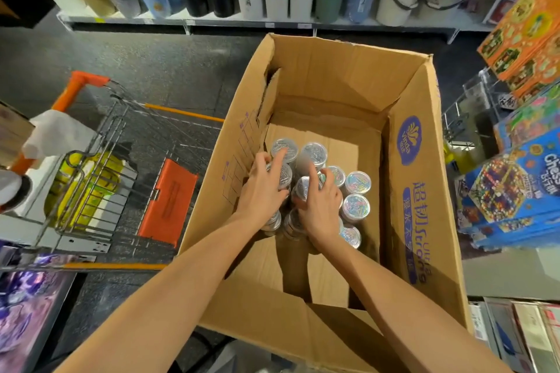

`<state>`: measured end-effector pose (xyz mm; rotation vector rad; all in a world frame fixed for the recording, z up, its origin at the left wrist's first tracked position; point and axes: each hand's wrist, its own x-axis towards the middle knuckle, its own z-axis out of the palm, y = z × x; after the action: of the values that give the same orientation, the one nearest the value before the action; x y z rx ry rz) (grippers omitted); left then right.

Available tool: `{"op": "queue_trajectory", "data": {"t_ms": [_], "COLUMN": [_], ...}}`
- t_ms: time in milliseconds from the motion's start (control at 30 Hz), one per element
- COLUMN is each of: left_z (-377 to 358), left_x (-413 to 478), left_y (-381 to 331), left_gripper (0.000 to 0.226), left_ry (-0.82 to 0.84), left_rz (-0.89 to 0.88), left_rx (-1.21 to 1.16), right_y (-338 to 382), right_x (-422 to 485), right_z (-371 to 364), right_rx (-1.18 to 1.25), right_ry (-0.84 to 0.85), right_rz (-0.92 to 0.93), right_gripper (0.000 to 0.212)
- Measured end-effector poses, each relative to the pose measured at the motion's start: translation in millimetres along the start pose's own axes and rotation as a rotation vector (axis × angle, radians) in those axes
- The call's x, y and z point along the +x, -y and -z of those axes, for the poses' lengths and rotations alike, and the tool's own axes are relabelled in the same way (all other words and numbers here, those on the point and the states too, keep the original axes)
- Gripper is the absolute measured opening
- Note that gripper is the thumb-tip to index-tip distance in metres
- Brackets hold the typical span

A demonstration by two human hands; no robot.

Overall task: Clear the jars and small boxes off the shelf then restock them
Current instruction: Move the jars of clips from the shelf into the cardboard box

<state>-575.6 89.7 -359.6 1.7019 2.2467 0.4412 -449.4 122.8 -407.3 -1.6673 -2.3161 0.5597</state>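
A large open cardboard box stands in front of me. Several clear jars with shiny patterned lids stand clustered on its bottom at the left side. Both my arms reach down into the box. My left hand lies over a jar by the left wall, its thumb and fingers curved around the top. My right hand is just beside it, with fingers curled over another jar in the middle of the cluster. The jars under my hands are partly hidden.
A wire shopping cart with orange trim stands left of the box, holding yellow items. Across the dark floor, a low shelf carries bins and baskets. Colourful boxed games fill the rack on the right.
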Motion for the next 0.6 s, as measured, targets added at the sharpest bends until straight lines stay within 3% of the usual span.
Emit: {"op": "queue_trajectory", "data": {"t_ms": [167, 400, 600], "left_z": [-9, 6, 30], "left_x": [-1, 2, 9], "left_y": [0, -4, -6], "left_gripper": [0.084, 0.089, 0.083], "left_ry": [-0.027, -0.023, -0.061], "left_rz": [0.021, 0.011, -0.114], "left_rx": [-0.085, -0.034, -0.063], "right_y": [2, 3, -5], "right_x": [3, 2, -9], "right_z": [-1, 3, 23], "right_rx": [0.059, -0.042, -0.136], "right_ry": [-0.04, -0.06, -0.153], "right_rz": [0.014, 0.033, 0.018], "right_gripper": [0.083, 0.099, 0.097]}}
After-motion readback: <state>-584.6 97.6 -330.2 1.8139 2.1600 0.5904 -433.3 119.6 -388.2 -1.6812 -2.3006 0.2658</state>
